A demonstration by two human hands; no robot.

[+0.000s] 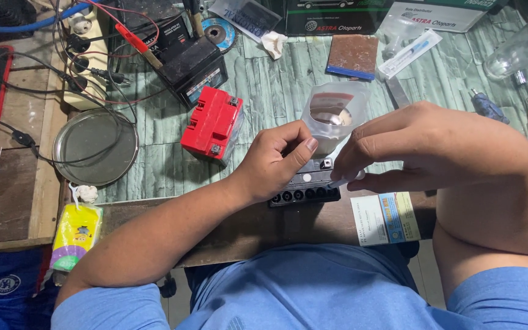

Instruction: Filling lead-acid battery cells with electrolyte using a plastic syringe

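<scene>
My left hand point(276, 162) grips the left side of a small black battery point(305, 186) with a row of round openings along its top, at the near edge of the green-patterned table point(276, 85). My right hand point(423, 146) hovers over the battery's right end, pinching a thin white object point(348, 178), possibly a syringe tip. A translucent plastic cup point(334, 116) with liquid stands just behind the battery, between both hands.
A red battery point(213, 124) and a black battery point(192, 70) with red clip leads sit to the left, near a round metal lid point(95, 145). A glass point(524, 46), screwdrivers point(487, 105), a wrapped syringe point(409, 54) and boxes lie at the back. A leaflet point(386, 219) is by my right arm.
</scene>
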